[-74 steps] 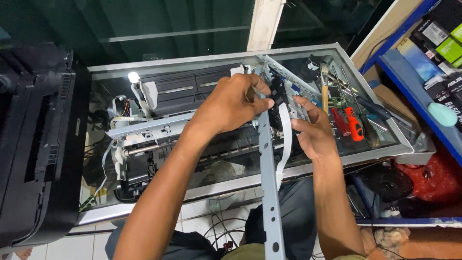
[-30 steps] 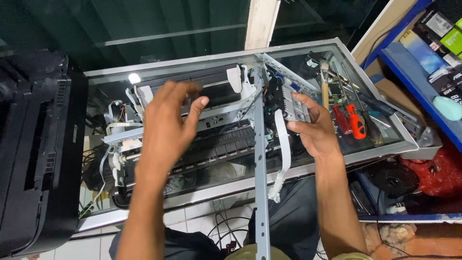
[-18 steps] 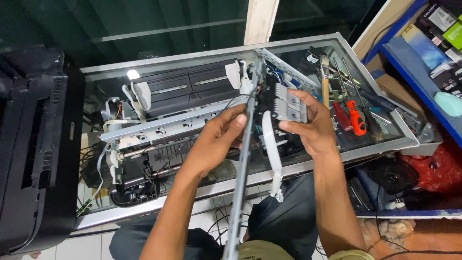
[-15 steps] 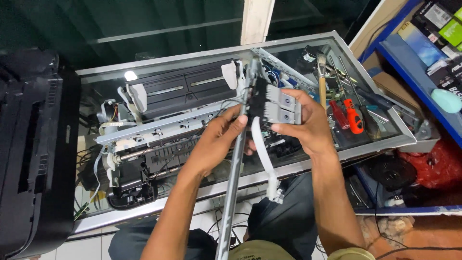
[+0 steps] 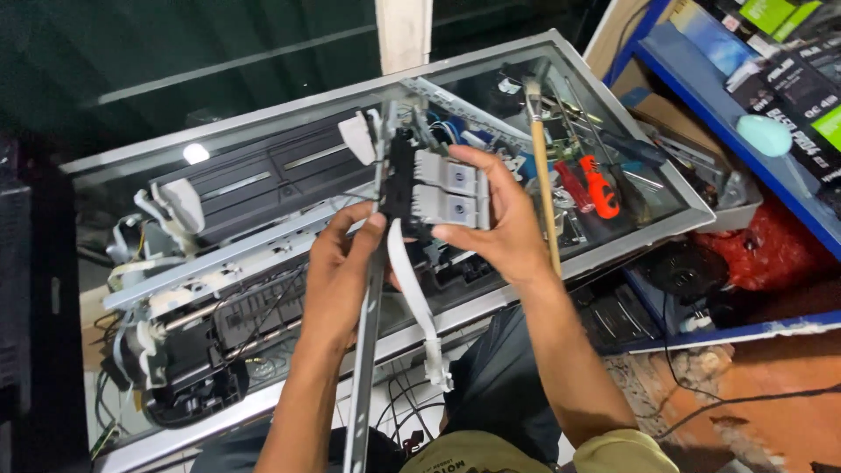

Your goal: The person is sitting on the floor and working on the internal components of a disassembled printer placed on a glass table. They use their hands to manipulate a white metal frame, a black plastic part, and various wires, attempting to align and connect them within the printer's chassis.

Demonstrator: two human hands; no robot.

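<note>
A grey carriage (image 5: pixel 451 194), the ink-cartridge holder of a stripped printer, sits lifted above the glass-topped surface (image 5: pixel 674 206), gripped in the right hand (image 5: pixel 499 223) with the thumb under its lower edge and the fingers curled over the top. The carriage rides on a long metal rail (image 5: pixel 366 350) that runs down toward the camera; the left hand (image 5: pixel 337 280) is closed around that rail just below the carriage, fingertips pressed against the black side of the part. A white ribbon cable (image 5: pixel 416 311) hangs loose from the carriage between the two wrists, its free end dangling near the person's lap.

Beneath the hands lies the printer chassis (image 5: pixel 219 289), its rollers, wires and white plastic levers exposed. A wooden-handled brush (image 5: pixel 543 175) stands close against the back of the right hand, and red-handled tools (image 5: pixel 596 184) lie just beyond it among other small hardware. A blue shelf (image 5: pixel 745 140) holding boxed goods runs along the right edge.

The likely hazards lie in the loose parts: the ribbon cable could crease or tear if it catches between rail and carriage or snags on the chassis, and the long rail, held only near its upper end, could swing and knock the brush or strike the glass. A slip of the right thumb would let the carriage slide down the rail.
</note>
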